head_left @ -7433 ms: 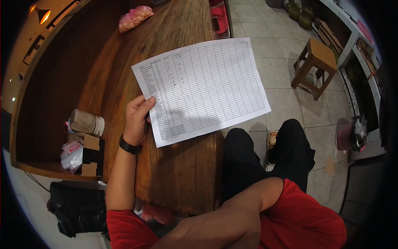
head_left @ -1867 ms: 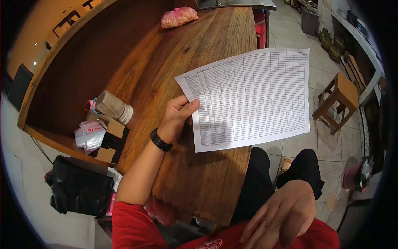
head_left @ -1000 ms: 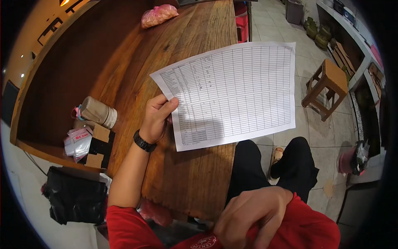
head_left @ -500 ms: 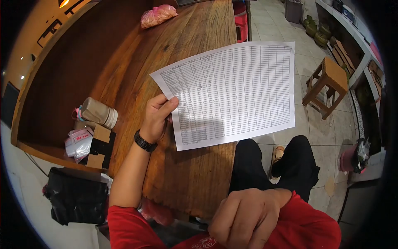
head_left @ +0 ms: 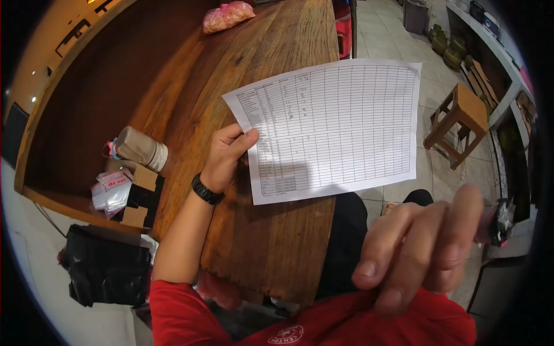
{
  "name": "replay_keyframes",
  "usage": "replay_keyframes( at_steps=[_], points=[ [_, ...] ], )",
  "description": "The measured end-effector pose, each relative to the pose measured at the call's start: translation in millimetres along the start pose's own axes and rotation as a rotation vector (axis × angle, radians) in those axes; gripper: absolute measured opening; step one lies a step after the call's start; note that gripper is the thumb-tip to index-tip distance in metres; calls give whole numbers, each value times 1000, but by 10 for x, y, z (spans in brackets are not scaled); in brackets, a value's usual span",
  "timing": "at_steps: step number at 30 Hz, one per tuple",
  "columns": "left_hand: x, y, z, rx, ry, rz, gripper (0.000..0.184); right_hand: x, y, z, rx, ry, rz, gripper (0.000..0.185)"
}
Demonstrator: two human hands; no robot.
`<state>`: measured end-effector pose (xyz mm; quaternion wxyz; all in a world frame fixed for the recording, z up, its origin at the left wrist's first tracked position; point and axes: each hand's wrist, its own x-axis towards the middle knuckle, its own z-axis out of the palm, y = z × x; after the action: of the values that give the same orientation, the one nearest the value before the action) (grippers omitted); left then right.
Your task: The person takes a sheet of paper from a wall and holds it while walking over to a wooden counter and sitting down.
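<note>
My left hand (head_left: 228, 158), with a black watch (head_left: 206, 190) on its wrist, pinches the left edge of a sheet of paper (head_left: 340, 132) between thumb and fingers. Ruled into a printed table, the sheet has handwritten marks in some columns near its left side. It is held up, slightly curved, above the wooden table (head_left: 259, 242) and past its right edge. Close to the camera at lower right, my right hand (head_left: 418, 251) is raised with its fingers loosely bent and apart. Nothing shows in it, and it does not touch the paper.
A cloudy plastic jar (head_left: 141, 149) lies tilted by plastic packets (head_left: 112, 192) at the table's left. A bag of pinkish contents (head_left: 228, 17) rests at the far end. A black bag (head_left: 107, 265) hangs at lower left. A wooden stool (head_left: 459, 124) stands on the tiled floor.
My right hand has moved right and up, and its curled fingers have loosened and spread. The paper stays in my left hand, shifted slightly right in view.
</note>
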<state>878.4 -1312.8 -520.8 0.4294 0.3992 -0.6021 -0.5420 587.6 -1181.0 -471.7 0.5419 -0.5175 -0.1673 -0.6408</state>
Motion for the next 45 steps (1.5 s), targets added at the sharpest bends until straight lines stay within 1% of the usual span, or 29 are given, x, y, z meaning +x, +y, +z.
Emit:
replay_keyframes(
  at_steps=[6,11,17,22,24,25,29,32,33,36,39,42,45],
  points=[
    [8,3,76,-16,23,35,28,16,-167,104,-70,-124,31,25],
    [7,7,63,-16,14,42,25,18,-275,104,-82,-156,29,25],
    [23,6,75,-7,32,47,25,-56,-373,71,-105,-106,4,25],
    [5,7,57,-15,20,41,26,-69,-379,14,-155,15,0,26],
    [15,5,-3,11,-22,22,26,-69,-399,-2,-149,37,39,26],
    [14,-6,28,-31,-4,18,26,-67,-390,-11,-136,31,78,26],
    [12,-14,73,-68,37,46,28,3,-233,-22,-38,-51,335,26],
    [18,-37,72,-45,38,71,29,59,-64,2,25,-127,480,27],
    [33,-61,-28,-44,-34,63,30,62,-18,15,40,-143,503,27],
    [27,-88,-38,-49,-4,58,30,71,32,40,66,-168,529,27],
    [26,-53,-6,-71,-27,69,30,46,-15,27,72,-175,530,27],
    [8,2,129,-60,63,69,31,20,-75,21,77,-182,527,27],
    [16,-16,93,-62,39,76,32,-2,-101,11,82,-181,530,28]
  ],
)
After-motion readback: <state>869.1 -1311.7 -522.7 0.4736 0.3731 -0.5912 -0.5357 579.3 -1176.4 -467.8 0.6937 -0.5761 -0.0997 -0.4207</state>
